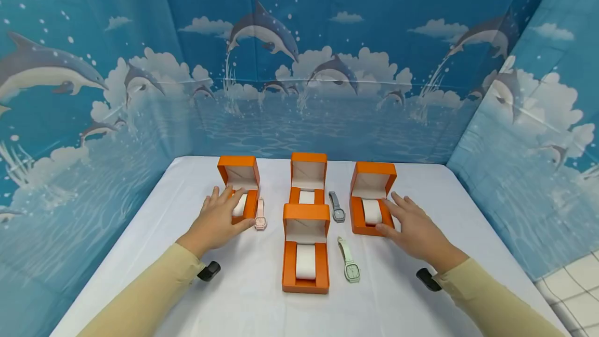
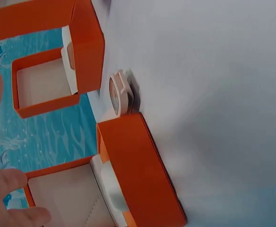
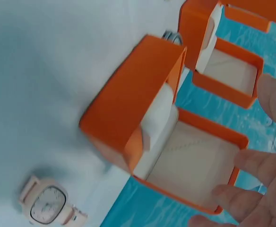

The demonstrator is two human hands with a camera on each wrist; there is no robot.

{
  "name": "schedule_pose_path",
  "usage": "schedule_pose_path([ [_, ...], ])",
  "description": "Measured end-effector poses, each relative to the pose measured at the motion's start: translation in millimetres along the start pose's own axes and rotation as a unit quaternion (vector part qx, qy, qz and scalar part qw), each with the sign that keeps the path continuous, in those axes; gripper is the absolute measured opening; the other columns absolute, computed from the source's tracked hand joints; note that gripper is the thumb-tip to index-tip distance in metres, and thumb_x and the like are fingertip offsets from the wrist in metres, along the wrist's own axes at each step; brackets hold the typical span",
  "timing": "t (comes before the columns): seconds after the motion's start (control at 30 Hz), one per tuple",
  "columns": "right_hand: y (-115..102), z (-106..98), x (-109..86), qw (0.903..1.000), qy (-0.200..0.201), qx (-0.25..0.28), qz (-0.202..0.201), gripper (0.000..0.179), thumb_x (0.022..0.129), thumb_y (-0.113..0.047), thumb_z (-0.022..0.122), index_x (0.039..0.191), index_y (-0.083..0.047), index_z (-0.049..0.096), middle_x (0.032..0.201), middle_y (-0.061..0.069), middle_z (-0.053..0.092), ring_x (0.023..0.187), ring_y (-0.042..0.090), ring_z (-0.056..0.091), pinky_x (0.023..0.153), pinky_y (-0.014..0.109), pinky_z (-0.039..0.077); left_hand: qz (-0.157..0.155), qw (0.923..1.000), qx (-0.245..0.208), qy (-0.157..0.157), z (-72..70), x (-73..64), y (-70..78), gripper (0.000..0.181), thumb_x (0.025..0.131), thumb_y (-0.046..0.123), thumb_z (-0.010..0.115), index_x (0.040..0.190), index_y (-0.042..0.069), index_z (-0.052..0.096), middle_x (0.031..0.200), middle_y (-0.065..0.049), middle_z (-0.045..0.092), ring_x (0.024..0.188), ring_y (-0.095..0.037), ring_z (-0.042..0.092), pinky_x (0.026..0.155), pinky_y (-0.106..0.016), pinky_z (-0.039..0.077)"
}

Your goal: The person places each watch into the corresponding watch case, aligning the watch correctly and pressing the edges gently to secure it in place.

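- I had the left hand (image 1: pixel 216 222) out at the left box (image 1: pixel 251 206), fingers fanned apart and thumb stuck out sideways, pinching nothing. Couldn't tell from my feeds if the fingertips actually touched the box.
- That left box sat at the back left of the table (image 1: pixel 248 306), lid up, with the pink watch (image 1: pixel 260 221) lying just beside its right side, near the thumb.
- The right hand (image 1: pixel 416 228) was over at the right box (image 1: pixel 358 217), fingers spread too, nothing pinched. Thumb reached toward the box's front right corner; whether it made contact, I honestly couldn't say.
- The right box was at the back right, lid up. A pale watch (image 3: pixel 48 204) lay near it in the right wrist view; in the head view I couldn't make it out.
- Between the right box and the rear middle box (image 1: pixel 309 158) I had a gray watch (image 1: pixel 338 211) lying face up.
- Front box (image 1: pixel 289 269) stood closest to me, lid up, white cushion (image 1: pixel 305 261) inside. The other three had white cushions as well.
- Green watch (image 1: pixel 350 265) lay just right of the front box, strap pointing away from me.
- Behind it all hung a blue dolphin curtain (image 1: pixel 299 118), and both sleeves (image 1: pixel 150 285) were tan.
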State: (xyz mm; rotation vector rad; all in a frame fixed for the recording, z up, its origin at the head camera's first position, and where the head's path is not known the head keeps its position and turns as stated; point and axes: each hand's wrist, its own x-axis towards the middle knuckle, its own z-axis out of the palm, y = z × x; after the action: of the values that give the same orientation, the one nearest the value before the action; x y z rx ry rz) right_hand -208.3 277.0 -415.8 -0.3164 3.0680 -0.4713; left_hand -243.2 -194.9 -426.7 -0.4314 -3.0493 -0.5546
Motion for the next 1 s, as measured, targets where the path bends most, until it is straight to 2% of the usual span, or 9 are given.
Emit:
schedule_pose_path([
  [0.2, -12, 7, -13.2, 0.9988, -0.007, 0.009, -0.048, 0.071, 0.098, -0.037, 0.076, 0.158, -0.013, 0.049, 0.169, 0.022, 0.035, 0.155, 0.052, 0.029, 0.12, 0.073, 0.027, 0.028, 0.9996, 0.005, 0.002, 4.6, -7.3, 10.6, 0.095, 0.094, 0.07, 0.064, 0.167, 0.016, 0.033, 0.173, -0.02, 0.025, 0.161, -0.053, 0.008, 0.128, -0.071, 0.011],
  [0.27, -16, 9, -15.4, 0.9981, -0.015, 0.009, -0.06, 0.068, 0.097, -0.038, 0.077, 0.157, -0.016, 0.052, 0.167, 0.019, 0.039, 0.154, 0.049, 0.033, 0.12, 0.071, 0.031, 0.039, 0.9992, 0.003, -0.002, 4.2, -10.6, 14.7, 0.094, 0.095, 0.069, 0.065, 0.167, 0.017, 0.033, 0.173, -0.018, 0.026, 0.161, -0.051, 0.012, 0.128, -0.069, 0.013],
  [0.43, -24, 14, -19.1, 0.9947, -0.043, -0.001, -0.094, 0.063, 0.096, -0.04, 0.077, 0.153, -0.022, 0.058, 0.164, 0.015, 0.047, 0.151, 0.044, 0.042, 0.114, 0.065, 0.044, 0.069, 0.9973, -0.011, -0.023, 1.4, -19.6, 25.7, 0.087, 0.096, 0.063, 0.068, 0.164, 0.019, 0.039, 0.167, -0.011, 0.042, 0.154, -0.039, 0.041, 0.123, -0.062, 0.036],
  [0.5, -26, 15, -21.1, 0.9927, -0.053, -0.002, -0.108, 0.062, 0.096, -0.039, 0.078, 0.152, -0.022, 0.059, 0.163, 0.014, 0.048, 0.152, 0.043, 0.042, 0.115, 0.064, 0.044, 0.083, 0.9961, -0.014, -0.026, 1.3, -23.1, 29.7, 0.081, 0.096, 0.062, 0.069, 0.161, 0.02, 0.045, 0.16, -0.008, 0.051, 0.144, -0.033, 0.053, 0.117, -0.058, 0.046],
  [0.57, -28, 16, -20.9, 0.9903, -0.063, -0.007, -0.124, 0.062, 0.095, -0.039, 0.078, 0.152, -0.021, 0.06, 0.163, 0.013, 0.049, 0.152, 0.042, 0.041, 0.115, 0.062, 0.045, 0.098, 0.9948, -0.013, -0.025, 0.4, -24.5, 33.6, 0.075, 0.096, 0.062, 0.069, 0.158, 0.022, 0.051, 0.152, -0.005, 0.058, 0.136, -0.029, 0.06, 0.112, -0.054, 0.051],
  [0.73, -31, 19, -21.2, 0.9838, -0.088, -0.015, -0.155, 0.061, 0.092, -0.039, 0.081, 0.147, -0.02, 0.064, 0.161, 0.009, 0.052, 0.15, 0.039, 0.046, 0.114, 0.058, 0.047, 0.142, 0.9898, -0.004, -0.016, 3.8, -28.1, 43.7, 0.066, 0.097, 0.06, 0.069, 0.151, 0.023, 0.06, 0.143, -0.004, 0.065, 0.131, -0.028, 0.062, 0.109, -0.051, 0.053],
  [0.83, -33, 22, -21.0, 0.9812, -0.098, -0.018, -0.165, 0.059, 0.09, -0.038, 0.083, 0.144, -0.022, 0.067, 0.157, 0.008, 0.057, 0.145, 0.036, 0.052, 0.112, 0.057, 0.049, 0.152, 0.988, -0.002, -0.024, 7.6, -29.9, 50.4, 0.065, 0.097, 0.059, 0.069, 0.15, 0.024, 0.061, 0.144, -0.005, 0.063, 0.133, -0.028, 0.06, 0.109, -0.05, 0.053],
  [0.93, -34, 26, -20.0, 0.9802, -0.108, -0.017, -0.165, 0.058, 0.088, -0.036, 0.085, 0.142, -0.023, 0.069, 0.152, 0.007, 0.061, 0.143, 0.035, 0.055, 0.112, 0.055, 0.05, 0.162, 0.9861, 0.0, -0.034, 12.0, -31.0, 56.8, 0.065, 0.097, 0.058, 0.069, 0.151, 0.023, 0.06, 0.14, -0.005, 0.064, 0.128, -0.026, 0.062, 0.104, -0.047, 0.056],
  [1.0, -34, 29, -19.7, 0.9792, -0.113, -0.011, -0.168, 0.056, 0.087, -0.034, 0.087, 0.14, -0.022, 0.071, 0.149, 0.007, 0.063, 0.14, 0.034, 0.057, 0.111, 0.055, 0.051, 0.169, 0.9849, 0.002, -0.038, 14.9, -31.9, 60.6, 0.064, 0.097, 0.057, 0.07, 0.15, 0.022, 0.061, 0.132, -0.003, 0.066, 0.118, -0.022, 0.064, 0.098, -0.043, 0.058],
])
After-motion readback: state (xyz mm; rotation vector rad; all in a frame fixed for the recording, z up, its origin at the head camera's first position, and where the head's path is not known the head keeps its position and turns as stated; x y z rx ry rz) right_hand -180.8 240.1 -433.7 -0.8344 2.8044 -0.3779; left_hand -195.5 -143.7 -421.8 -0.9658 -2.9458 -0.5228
